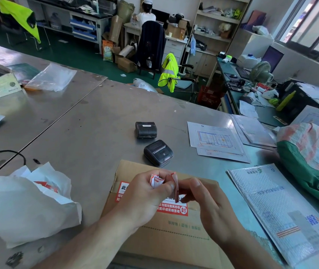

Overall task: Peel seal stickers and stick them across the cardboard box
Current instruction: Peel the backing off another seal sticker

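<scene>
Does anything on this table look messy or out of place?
Mostly tidy. The white bag at the left lies crumpled and torn open, red stickers showing inside. The sticker pinched in both hands above the cardboard box is curled up.

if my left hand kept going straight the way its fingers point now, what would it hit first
Probably the right hand. The left hand points right across the box, pinching the sticker between both hands, so the sticker and right fingertips come first; depth is unclear.

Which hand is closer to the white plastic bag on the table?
Left. The left hand is nearer the white plastic bag, which lies further to its left; the right hand is beyond it.
</scene>
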A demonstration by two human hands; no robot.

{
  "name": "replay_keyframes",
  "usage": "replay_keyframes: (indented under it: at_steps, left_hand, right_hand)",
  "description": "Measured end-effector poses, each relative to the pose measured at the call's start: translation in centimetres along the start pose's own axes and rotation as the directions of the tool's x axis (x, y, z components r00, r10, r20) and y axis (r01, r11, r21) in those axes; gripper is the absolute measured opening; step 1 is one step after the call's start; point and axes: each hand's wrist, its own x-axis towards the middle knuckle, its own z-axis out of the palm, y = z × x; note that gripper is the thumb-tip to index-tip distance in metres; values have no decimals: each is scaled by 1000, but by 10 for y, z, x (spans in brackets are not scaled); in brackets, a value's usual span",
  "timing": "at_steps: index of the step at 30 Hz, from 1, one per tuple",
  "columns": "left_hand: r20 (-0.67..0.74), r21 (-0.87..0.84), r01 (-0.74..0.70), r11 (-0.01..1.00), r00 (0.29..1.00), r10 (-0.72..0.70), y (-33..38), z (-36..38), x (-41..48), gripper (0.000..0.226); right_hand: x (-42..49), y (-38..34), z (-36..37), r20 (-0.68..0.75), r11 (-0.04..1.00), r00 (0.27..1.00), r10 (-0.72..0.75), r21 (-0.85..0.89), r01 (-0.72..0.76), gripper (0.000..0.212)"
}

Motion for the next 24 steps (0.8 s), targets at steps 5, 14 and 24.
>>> replay_keyframes:
  at_steps: [5,14,24]
  left_hand:
    - [-46,108,-33,994,998,38,4,0,-1,14]
    - [-22,330,-155,931,985,172,15,4,-10,23]
    - [-11,334,-156,930,985,170,16,1,-11,19]
  right_hand:
    - [0,-1,4,31,915,984,173,366,-172,53]
    - [2,-3,5,175,617,904,390,679,-397,44]
    - [4,1,7,220,668,902,372,612,-424,53]
